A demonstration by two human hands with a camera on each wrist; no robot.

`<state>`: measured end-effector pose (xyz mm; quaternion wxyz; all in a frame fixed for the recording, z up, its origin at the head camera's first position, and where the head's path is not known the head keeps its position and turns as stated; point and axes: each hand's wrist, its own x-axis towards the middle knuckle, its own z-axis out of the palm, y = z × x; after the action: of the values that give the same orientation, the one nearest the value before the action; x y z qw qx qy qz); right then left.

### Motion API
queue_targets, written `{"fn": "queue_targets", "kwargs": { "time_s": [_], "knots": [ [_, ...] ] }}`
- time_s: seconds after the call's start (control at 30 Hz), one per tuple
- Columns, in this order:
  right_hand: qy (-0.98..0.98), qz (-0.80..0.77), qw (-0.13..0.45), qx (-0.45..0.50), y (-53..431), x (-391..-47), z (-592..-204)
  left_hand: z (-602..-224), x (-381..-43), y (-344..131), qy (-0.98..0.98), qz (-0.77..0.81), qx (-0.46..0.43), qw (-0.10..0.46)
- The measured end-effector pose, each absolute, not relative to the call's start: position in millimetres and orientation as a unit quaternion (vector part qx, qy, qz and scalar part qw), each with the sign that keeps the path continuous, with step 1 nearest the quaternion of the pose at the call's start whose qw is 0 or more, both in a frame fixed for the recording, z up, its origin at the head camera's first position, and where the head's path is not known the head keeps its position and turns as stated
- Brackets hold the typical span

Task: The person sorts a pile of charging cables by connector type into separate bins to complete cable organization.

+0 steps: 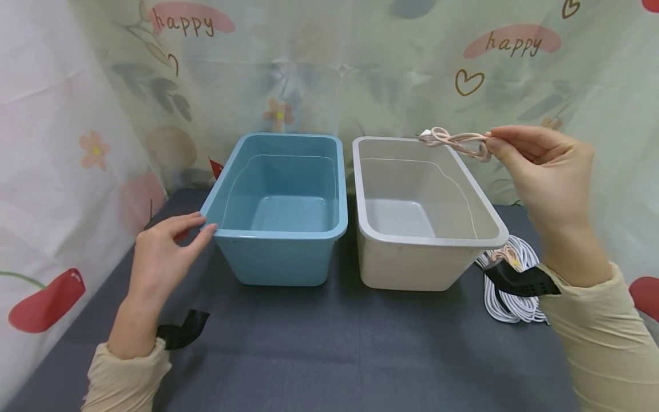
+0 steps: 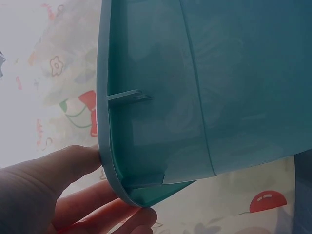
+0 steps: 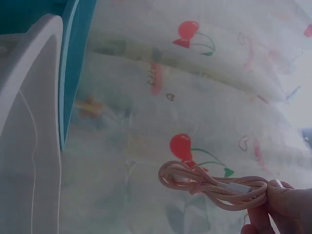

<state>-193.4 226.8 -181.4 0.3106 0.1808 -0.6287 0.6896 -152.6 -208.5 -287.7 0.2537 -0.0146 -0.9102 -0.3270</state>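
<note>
My right hand pinches one end of a pale pink charging cable, coiled into a narrow bundle and tied in the middle. It is held up over the far right rim of the beige bin. In the right wrist view the cable's white plug shows among the loops. At the blue bin, my left hand grips the near left corner of the rim. Thumb and fingers lie on either side of that corner in the left wrist view. No items show inside either bin.
Both bins stand side by side on a dark cloth-covered table. Right of the beige bin, partly behind my right wrist, lies a pile of coiled white cables with a pinkish one on top. Patterned curtains hang behind and at the sides.
</note>
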Motion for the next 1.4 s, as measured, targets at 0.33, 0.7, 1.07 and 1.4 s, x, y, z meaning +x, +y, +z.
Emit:
{"fn": "queue_targets", "kwargs": {
  "time_s": [0.33,0.7,1.07,1.4],
  "knots": [
    [-0.629,0.708,0.245,0.208,194,-213,-165,-288,-152,-209,-0.910,-0.330,-0.014,0.251],
    [-0.633,0.718,0.187,0.222,156,-240,-152,-288,-152,-210,-0.908,-0.332,-0.019,0.254],
    [-0.698,0.679,0.147,0.173,121,-273,-155,-288,-151,-209,-0.909,-0.331,-0.019,0.252],
    [-0.736,0.650,0.134,0.135,90,-304,-164,-289,-152,-210,-0.909,-0.331,-0.019,0.252]
  ]
}}
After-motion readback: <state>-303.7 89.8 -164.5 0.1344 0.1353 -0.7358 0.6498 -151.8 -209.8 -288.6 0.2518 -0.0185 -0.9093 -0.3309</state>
